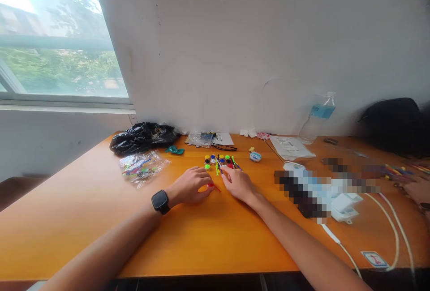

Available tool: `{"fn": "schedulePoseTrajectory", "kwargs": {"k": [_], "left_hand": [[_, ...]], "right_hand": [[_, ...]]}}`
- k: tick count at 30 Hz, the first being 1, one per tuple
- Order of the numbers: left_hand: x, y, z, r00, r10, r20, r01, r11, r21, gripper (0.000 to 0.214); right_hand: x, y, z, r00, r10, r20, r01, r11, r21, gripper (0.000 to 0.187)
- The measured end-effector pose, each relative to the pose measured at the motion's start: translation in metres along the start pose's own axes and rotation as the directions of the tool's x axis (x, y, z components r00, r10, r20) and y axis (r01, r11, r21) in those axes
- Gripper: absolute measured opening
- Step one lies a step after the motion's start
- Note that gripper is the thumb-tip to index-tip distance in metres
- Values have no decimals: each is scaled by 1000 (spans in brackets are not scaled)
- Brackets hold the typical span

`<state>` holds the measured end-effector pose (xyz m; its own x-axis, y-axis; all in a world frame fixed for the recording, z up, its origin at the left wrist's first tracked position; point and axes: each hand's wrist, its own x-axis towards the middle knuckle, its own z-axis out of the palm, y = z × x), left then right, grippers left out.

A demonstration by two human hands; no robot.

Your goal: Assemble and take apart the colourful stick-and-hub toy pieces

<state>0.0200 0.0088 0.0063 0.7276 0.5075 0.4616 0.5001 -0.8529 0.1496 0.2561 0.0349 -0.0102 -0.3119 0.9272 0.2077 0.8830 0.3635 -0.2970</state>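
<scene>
My left hand (191, 186), with a black watch on its wrist, is closed in a pinch on a small red round plastic piece (210, 185). A thin red plastic stick (217, 188) shows just right of that piece, between my hands. My right hand (239, 185) reaches in among the coloured sticks, fingers bent together near a blue one (221, 171); what its fingertips hold is hidden. Beyond the hands lie several small round pieces in yellow, blue, white, black and green, such as a green one (207, 167). A yellow-green stick (217, 170) lies beside my right fingertips.
At left lie a clear bag of coloured pieces (143, 168) and a black plastic bag (144, 139). A round tin (255, 157) sits behind my right hand. Rightward are a white power strip (342, 206), cables and a water bottle (317, 118). Another person's hand (416, 190) is at far right.
</scene>
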Motion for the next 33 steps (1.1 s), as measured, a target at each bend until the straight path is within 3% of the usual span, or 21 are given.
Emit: {"fn": "schedulePoseTrajectory", "kwargs": {"k": [9,17,21,29,33], "left_hand": [[-6,-22,-3,998,-61,-31,66,979,193,25],[-12,-32,-15,974,-209,-86,226,911,345,18],[-12,-34,-12,954,-263,-144,297,892,339,20],[-6,-17,11,986,-145,-86,158,974,164,47],[-3,-14,14,994,-100,-38,106,976,191,53]], "right_hand": [[-2,-2,0,1000,-6,9,6,998,-63,42],[-1,-3,3,1000,-12,28,15,995,-101,43],[-1,-5,3,999,-13,40,17,992,-124,43],[-2,-9,-1,998,-39,49,46,986,-160,43],[-2,-10,-2,998,-43,55,52,984,-170,43]]}}
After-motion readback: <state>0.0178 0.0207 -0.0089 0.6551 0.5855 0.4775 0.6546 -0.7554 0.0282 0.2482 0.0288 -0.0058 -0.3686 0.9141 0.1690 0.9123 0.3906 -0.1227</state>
